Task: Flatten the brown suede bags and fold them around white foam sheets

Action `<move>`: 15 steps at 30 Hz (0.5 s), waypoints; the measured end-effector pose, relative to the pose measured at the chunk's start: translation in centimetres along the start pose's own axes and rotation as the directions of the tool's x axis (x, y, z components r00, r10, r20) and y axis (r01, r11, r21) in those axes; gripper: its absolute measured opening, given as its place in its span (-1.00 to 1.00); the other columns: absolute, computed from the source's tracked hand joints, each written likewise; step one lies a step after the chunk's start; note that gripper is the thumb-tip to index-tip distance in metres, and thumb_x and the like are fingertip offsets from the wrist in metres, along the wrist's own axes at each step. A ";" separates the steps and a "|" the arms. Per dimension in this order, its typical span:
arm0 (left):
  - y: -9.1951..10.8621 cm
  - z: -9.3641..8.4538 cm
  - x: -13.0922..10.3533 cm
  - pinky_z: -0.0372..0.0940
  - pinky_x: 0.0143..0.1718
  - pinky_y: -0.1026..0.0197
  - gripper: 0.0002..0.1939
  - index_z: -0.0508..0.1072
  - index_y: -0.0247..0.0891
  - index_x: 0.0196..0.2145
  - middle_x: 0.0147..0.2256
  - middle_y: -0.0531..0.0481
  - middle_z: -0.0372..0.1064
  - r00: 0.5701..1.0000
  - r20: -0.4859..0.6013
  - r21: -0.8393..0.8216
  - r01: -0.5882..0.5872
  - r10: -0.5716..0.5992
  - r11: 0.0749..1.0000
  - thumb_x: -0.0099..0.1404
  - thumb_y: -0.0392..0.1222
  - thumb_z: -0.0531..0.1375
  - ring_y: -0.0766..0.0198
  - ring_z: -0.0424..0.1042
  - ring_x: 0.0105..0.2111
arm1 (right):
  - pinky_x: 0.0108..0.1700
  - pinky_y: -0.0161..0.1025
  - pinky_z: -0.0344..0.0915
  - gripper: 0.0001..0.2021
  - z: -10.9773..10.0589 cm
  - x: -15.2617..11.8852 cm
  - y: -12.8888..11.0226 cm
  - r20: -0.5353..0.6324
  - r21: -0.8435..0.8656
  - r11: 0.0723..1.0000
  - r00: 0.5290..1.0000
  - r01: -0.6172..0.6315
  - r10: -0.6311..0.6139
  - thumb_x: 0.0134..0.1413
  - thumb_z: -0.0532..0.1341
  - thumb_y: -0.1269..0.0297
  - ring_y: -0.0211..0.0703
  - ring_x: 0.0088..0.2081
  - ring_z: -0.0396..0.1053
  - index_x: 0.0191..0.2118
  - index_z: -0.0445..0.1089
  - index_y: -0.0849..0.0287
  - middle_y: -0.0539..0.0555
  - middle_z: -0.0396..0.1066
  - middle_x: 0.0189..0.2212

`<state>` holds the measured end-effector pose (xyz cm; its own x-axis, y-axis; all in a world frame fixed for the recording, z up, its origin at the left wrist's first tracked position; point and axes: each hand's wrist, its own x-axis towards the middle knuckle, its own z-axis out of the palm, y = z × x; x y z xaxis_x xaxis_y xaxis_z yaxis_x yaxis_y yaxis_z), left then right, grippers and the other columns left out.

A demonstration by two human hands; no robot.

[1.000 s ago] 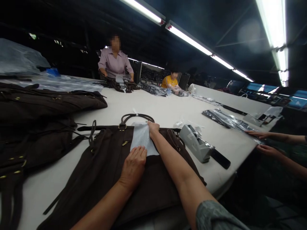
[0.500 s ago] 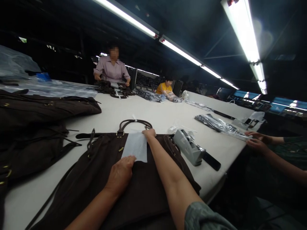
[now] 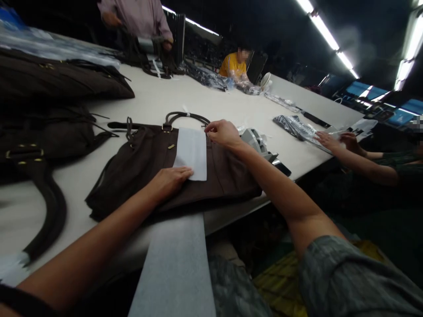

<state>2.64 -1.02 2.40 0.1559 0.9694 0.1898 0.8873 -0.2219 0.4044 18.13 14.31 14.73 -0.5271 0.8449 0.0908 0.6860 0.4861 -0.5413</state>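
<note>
A dark brown handbag (image 3: 155, 149) lies on the table, its looped handle (image 3: 187, 115) pointing away from me. A white sheet (image 3: 194, 152) rests flat on the bag's front, below the handle. My left hand (image 3: 172, 181) has its fingers closed at the lower left part of this sheet. At the sheet's upper right corner, my right hand (image 3: 224, 134) has bent fingers pinched together. A long white strip (image 3: 178, 268) hangs down in front of the table edge, below the bag; its upper end is hidden.
More brown bags (image 3: 59, 83) lie on the left. A grey tape dispenser (image 3: 256, 140) and a dark phone (image 3: 282, 167) stand right of the bag. Plastic-wrapped goods (image 3: 294, 125) lie farther right, by another person's hands (image 3: 330, 141). Two people work across the table.
My view has tilted down and the bag's lower edge now shows, with the white strip below it. Both hands remain at the sheet. The person's hands at right have shifted over the plastic.
</note>
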 end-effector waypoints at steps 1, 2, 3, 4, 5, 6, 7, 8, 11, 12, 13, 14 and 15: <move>0.0 -0.1 -0.1 0.28 0.18 0.00 -0.53 0.49 -0.17 0.08 0.13 -0.07 0.39 1.000 0.006 -0.019 0.007 -0.007 1.000 0.31 -0.30 -0.04 0.08 0.37 0.15 | 0.09 -0.14 0.30 -0.74 -0.9 -3.2 0.0 0.035 -0.007 0.983 0.983 0.181 -0.180 0.18 0.17 0.41 -0.11 0.00 0.43 -0.06 0.53 0.23 0.01 0.52 -0.20; 0.0 -0.1 -0.1 0.28 0.18 -0.02 -0.55 0.50 -0.16 0.06 0.12 -0.06 0.41 1.000 0.008 -0.036 0.013 -0.012 0.999 0.32 -0.26 -0.03 0.07 0.39 0.14 | 0.07 -0.15 0.32 -0.71 -1.3 -6.6 0.1 0.090 0.004 0.943 0.939 0.333 -0.332 0.23 0.12 0.37 -0.14 -0.02 0.44 -0.04 0.52 0.20 0.01 0.52 -0.19; -0.1 -0.2 -0.2 0.28 0.18 -0.01 -0.57 0.52 -0.15 0.04 0.09 -0.05 0.43 1.000 0.006 -0.051 0.017 -0.017 0.999 0.33 -0.22 -0.01 0.06 0.41 0.12 | 0.07 -0.17 0.33 -0.70 -1.3 -10.1 0.5 0.166 0.016 0.886 0.873 0.463 -0.459 0.26 0.09 0.36 -0.16 -0.03 0.44 -0.01 0.52 0.15 0.00 0.52 -0.14; -0.1 -0.3 -0.3 0.28 0.18 0.00 -0.60 0.53 -0.13 0.01 0.07 -0.04 0.46 1.000 0.003 -0.064 0.019 -0.019 0.998 0.34 -0.18 0.00 0.07 0.42 0.10 | 0.09 -0.17 0.32 -0.67 -0.8 -13.4 1.0 0.235 0.018 0.814 0.789 0.580 -0.568 0.26 0.09 0.39 -0.17 0.01 0.42 0.05 0.49 0.07 0.00 0.50 -0.06; -0.2 -0.4 -0.3 0.28 0.17 0.02 -0.61 0.55 -0.12 -0.01 0.05 -0.02 0.48 1.000 -0.001 -0.077 0.019 -0.019 0.997 0.33 -0.16 0.02 0.08 0.44 0.09 | 0.16 -0.13 0.28 -0.60 0.2 -16.4 1.7 0.272 -0.003 0.730 0.703 0.683 -0.657 0.24 0.10 0.44 -0.15 0.09 0.36 0.13 0.42 -0.01 0.02 0.45 0.05; -0.2 -0.5 -0.4 0.28 0.17 0.02 -0.63 0.56 -0.11 -0.03 0.03 -0.01 0.49 1.000 -0.005 -0.090 0.017 -0.017 0.996 0.33 -0.14 0.04 0.09 0.45 0.07 | 0.25 -0.01 0.18 -0.51 1.6 -18.9 2.4 0.293 -0.040 0.639 0.620 0.768 -0.728 0.20 0.14 0.48 -0.08 0.21 0.26 0.19 0.35 -0.08 0.04 0.35 0.18; -0.2 -0.6 -0.4 0.28 0.17 0.02 -0.64 0.57 -0.11 -0.05 0.02 -0.01 0.49 1.000 -0.008 -0.104 0.013 -0.014 0.994 0.32 -0.12 0.05 0.09 0.45 0.07 | 0.31 0.12 0.05 -0.47 3.1 -20.9 3.0 0.313 -0.083 0.568 0.563 0.819 -0.765 0.20 0.16 0.48 -0.03 0.29 0.15 0.23 0.29 -0.14 0.03 0.25 0.26; -0.3 -0.7 -0.4 0.27 0.17 0.01 -0.64 0.58 -0.11 -0.06 0.02 -0.02 0.49 1.000 -0.013 -0.119 0.012 -0.013 0.993 0.31 -0.10 0.06 0.09 0.46 0.06 | 0.35 0.20 -0.06 -0.48 4.7 -22.3 3.5 0.303 -0.117 0.510 0.520 0.852 -0.799 0.22 0.16 0.46 -0.01 0.33 0.07 0.23 0.27 -0.16 0.02 0.20 0.30; -0.3 -0.8 -0.6 0.26 0.19 0.00 -0.63 0.58 -0.12 -0.08 0.03 -0.03 0.48 0.999 -0.039 -0.189 0.015 -0.023 0.982 0.27 -0.04 0.08 0.07 0.45 0.07 | 0.36 0.18 -0.14 -0.68 7.6 -23.6 3.0 0.150 -0.110 0.461 0.473 0.880 -0.868 0.30 0.10 0.38 -0.06 0.22 0.24 0.11 0.38 0.00 0.05 0.39 0.16; -0.3 -0.8 -0.7 0.25 0.19 0.01 -0.63 0.58 -0.12 -0.08 0.03 -0.03 0.48 0.998 -0.053 -0.222 0.020 -0.033 0.975 0.26 -0.02 0.10 0.06 0.44 0.08 | 0.33 0.09 -0.02 -0.73 7.7 -23.1 2.4 0.084 -0.078 0.491 0.497 0.867 -0.864 0.31 0.09 0.37 -0.11 0.10 0.35 0.05 0.41 0.07 0.06 0.47 0.04; -0.4 -0.7 -0.7 0.25 0.19 0.02 -0.63 0.59 -0.13 -0.10 0.02 -0.03 0.50 0.997 -0.066 -0.262 0.027 -0.046 0.965 0.23 -0.01 0.12 0.06 0.45 0.07 | 0.25 -0.03 0.12 -0.76 7.3 -22.2 1.7 0.021 -0.047 0.550 0.551 0.834 -0.834 0.31 0.09 0.35 -0.15 -0.04 0.43 -0.03 0.45 0.13 0.07 0.53 -0.08; -0.4 -0.7 -0.8 0.27 0.17 0.04 -0.64 0.60 -0.14 -0.14 -0.02 -0.03 0.52 0.995 -0.079 -0.306 0.036 -0.064 0.951 0.20 0.00 0.15 0.05 0.47 0.04 | 0.11 -0.14 0.24 -0.79 6.7 -20.8 1.0 -0.030 -0.016 0.637 0.637 0.770 -0.770 0.31 0.10 0.30 -0.19 -0.18 0.45 -0.11 0.48 0.16 0.06 0.55 -0.21; -0.5 -0.7 -0.8 0.30 0.12 0.05 -0.67 0.60 -0.17 -0.20 -0.07 -0.05 0.55 0.992 -0.093 -0.361 0.050 -0.089 0.931 0.16 0.00 0.18 0.05 0.50 -0.02 | -0.05 -0.23 0.29 -0.77 5.9 -19.1 0.5 -0.054 0.022 0.736 0.736 0.676 -0.675 0.31 0.11 0.23 -0.21 -0.28 0.43 -0.21 0.50 0.18 0.05 0.53 -0.32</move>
<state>1.76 -1.74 2.64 0.0351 0.9713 0.2353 0.6772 -0.1963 0.7092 25.57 -2.95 7.76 -0.8240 0.3061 0.4768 0.1379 0.9245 -0.3553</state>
